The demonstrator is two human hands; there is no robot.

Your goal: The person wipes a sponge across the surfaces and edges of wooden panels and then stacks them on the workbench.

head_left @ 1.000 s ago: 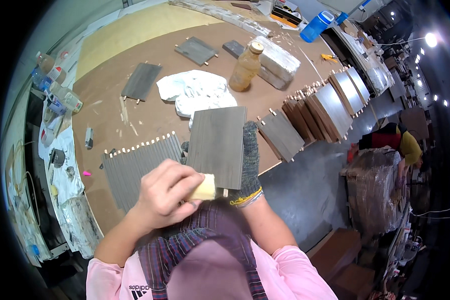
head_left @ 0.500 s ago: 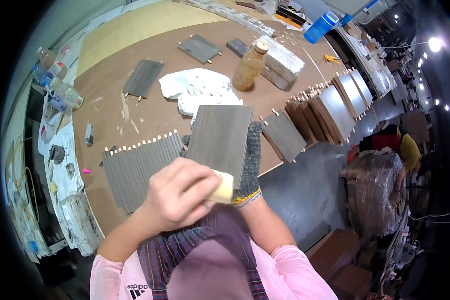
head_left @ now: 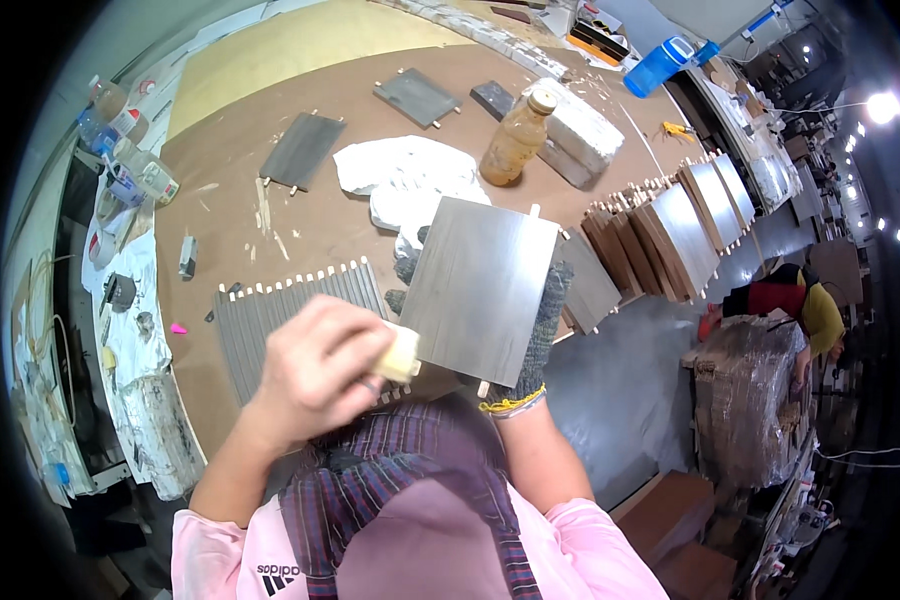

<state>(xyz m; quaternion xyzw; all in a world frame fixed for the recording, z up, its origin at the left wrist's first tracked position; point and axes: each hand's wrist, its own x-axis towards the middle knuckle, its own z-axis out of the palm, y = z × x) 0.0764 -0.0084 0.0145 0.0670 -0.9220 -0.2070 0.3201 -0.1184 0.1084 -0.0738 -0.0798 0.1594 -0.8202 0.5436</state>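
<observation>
My bare left hand (head_left: 320,365) is closed round a pale yellow sponge-like block (head_left: 400,355). The block is just beside the lower left edge of a grey wooden panel (head_left: 480,290); I cannot tell if they touch. My right hand (head_left: 555,315), in a dark knitted glove with a yellow cuff, grips this panel from behind, and its fingers are partly hidden. Light wooden pegs stick out of the panel's upper and lower ends. Left of it, a row of similar grey panels (head_left: 290,310) with pegs lies partly under my left hand.
A crumpled white cloth (head_left: 405,175), a bottle of brownish liquid (head_left: 518,138) and a dusty white block (head_left: 580,135) lie beyond the panel. Two grey panels rest farther back. At right stand stacked pegged panels (head_left: 675,235). Another person (head_left: 805,300) bends over a wrapped stack at far right.
The held panel has turned and tilted, so its face now shines and its pegs show. My left hand with the yellow block has shifted left, off the panel's face.
</observation>
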